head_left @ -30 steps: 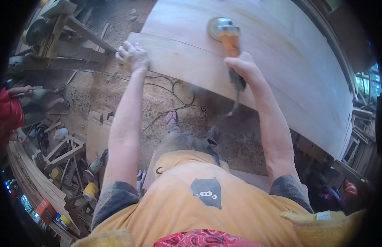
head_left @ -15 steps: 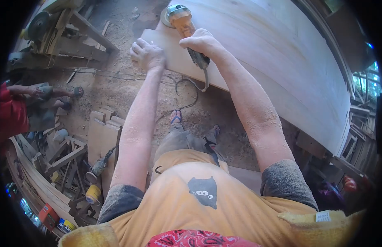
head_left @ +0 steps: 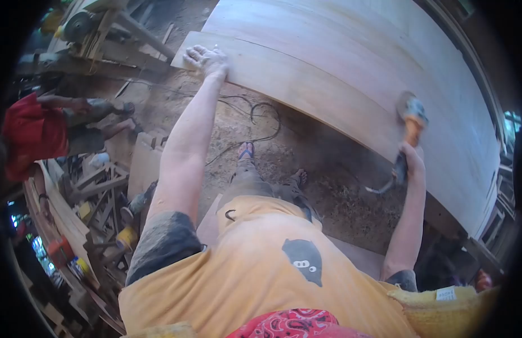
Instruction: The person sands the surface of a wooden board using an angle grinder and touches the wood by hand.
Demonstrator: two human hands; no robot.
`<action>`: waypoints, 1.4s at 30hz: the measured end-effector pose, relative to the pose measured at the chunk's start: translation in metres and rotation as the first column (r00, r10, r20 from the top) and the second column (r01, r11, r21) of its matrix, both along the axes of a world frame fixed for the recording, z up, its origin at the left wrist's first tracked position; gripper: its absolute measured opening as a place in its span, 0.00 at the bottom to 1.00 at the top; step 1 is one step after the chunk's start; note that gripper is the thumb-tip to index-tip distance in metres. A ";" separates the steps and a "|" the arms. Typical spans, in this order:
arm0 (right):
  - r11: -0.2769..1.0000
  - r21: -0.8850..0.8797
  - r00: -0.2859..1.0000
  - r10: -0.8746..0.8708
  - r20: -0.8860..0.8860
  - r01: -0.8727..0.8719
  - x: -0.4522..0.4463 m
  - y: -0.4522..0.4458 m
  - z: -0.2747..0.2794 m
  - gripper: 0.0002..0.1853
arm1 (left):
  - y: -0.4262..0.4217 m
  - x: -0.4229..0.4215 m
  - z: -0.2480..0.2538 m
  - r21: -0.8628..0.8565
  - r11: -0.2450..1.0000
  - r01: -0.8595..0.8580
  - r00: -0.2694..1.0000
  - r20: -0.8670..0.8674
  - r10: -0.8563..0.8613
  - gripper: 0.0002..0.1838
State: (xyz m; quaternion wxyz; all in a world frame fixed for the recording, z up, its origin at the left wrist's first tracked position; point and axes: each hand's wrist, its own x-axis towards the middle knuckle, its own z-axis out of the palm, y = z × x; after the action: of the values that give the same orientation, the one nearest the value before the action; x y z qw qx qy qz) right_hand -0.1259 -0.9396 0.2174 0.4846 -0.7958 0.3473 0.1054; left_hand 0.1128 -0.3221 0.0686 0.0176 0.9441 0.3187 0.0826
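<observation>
An orange angle grinder (head_left: 413, 125) with a silver head and a round disc lies against the face of a large pale wooden panel (head_left: 328, 62), toward its right side. My right hand (head_left: 412, 160) is wrapped round the grinder's dark rear body, and its cord hangs down to the left. Far to the left, my left hand (head_left: 208, 60) rests with its fingers spread on the left end of the long board (head_left: 261, 70) along the panel's near edge. Nothing is held in it.
A person in a red shirt (head_left: 38, 132) is at the left. Below are wooden frames (head_left: 103, 186), another power tool (head_left: 138, 204) and a yellow roll (head_left: 126, 238). A black cable (head_left: 266, 137) loops on the dusty ground near my feet. A machine with a disc (head_left: 78, 26) stands upper left.
The grinder and my right hand swept left, then far right across the panel. My left hand has flattened onto the board's end. The person in red appears further into view.
</observation>
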 end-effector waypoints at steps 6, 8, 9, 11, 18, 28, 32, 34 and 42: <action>0.989 -0.039 0.988 -0.146 -0.051 0.144 -0.073 -0.030 0.005 0.12 | 0.004 -0.013 0.014 -0.066 0.998 -0.018 0.986 0.162 0.028 0.39; 0.992 -0.031 0.989 -0.127 -0.071 0.125 -0.068 -0.015 0.016 0.12 | -0.012 -0.020 0.034 -0.179 0.981 -0.078 0.969 0.218 0.117 0.39; 0.997 -0.018 0.992 -0.075 -0.104 0.074 -0.062 0.001 0.031 0.13 | -0.014 -0.023 0.038 -0.222 0.971 -0.087 0.949 0.279 0.149 0.39; 0.996 -0.016 0.991 0.084 -0.104 -0.086 -0.047 0.027 0.029 0.15 | -0.011 -0.025 0.036 -0.241 0.967 -0.077 0.920 0.356 0.162 0.38; 0.762 0.007 0.758 0.646 -0.092 -0.648 0.125 0.249 0.022 0.23 | -0.006 -0.028 0.033 -0.129 0.992 0.002 0.928 0.369 0.046 0.35; 0.606 -0.110 0.612 0.791 -0.021 -0.788 0.308 0.481 0.004 0.24 | -0.002 -0.029 0.024 -0.178 0.982 0.062 0.881 0.473 0.030 0.34; 0.501 -0.175 0.524 0.841 -0.132 -0.848 0.297 0.484 0.005 0.30 | 0.012 -0.032 -0.010 -0.034 0.991 0.132 0.882 0.460 -0.102 0.32; 0.547 -0.163 0.569 0.805 -0.168 -0.821 0.270 0.455 0.025 0.32 | 0.026 -0.025 -0.020 0.018 0.985 0.170 0.925 0.342 -0.165 0.30; 0.801 -0.057 0.780 0.561 -0.276 -0.596 0.131 0.196 0.024 0.26 | 0.046 -0.008 -0.031 0.051 0.994 0.099 0.917 0.383 -0.111 0.32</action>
State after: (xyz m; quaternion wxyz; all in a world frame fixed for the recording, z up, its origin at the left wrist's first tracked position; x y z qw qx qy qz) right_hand 0.0049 -0.7440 0.2413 0.3242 -0.8768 0.1494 0.3222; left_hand 0.1049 -0.2760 0.0372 0.0699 0.9254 0.2565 0.2702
